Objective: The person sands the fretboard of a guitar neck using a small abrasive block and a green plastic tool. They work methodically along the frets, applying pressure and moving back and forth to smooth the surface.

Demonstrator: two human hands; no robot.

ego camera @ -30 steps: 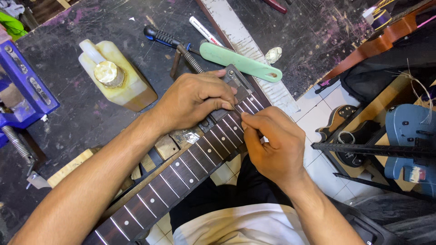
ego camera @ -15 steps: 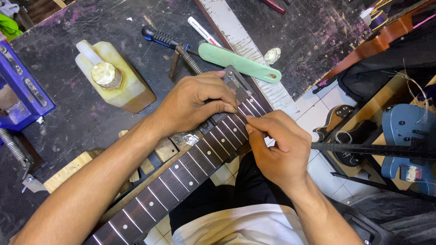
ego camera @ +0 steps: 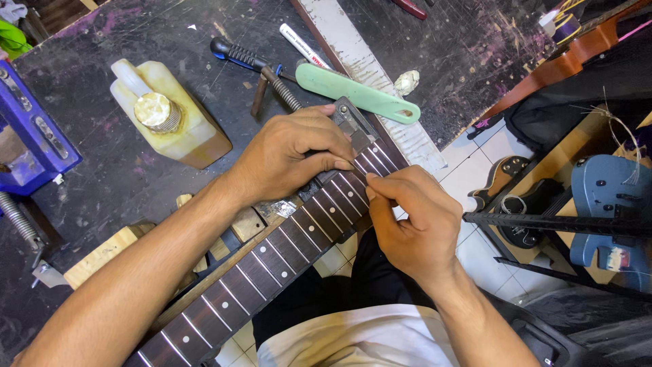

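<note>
Here, from left to right:
- A yellowed plastic jug (ego camera: 170, 115) stood on the dark workbench (ego camera: 88, 170).
- The left hand (ego camera: 288, 160) was curled down over the guitar neck (ego camera: 272, 261), clamping its upper frets.
- The right hand (ego camera: 411, 221) pinched the neck's edge, fingertips closed; anything held was hidden.
- A green file handle (ego camera: 356, 92) lay beyond.
</note>
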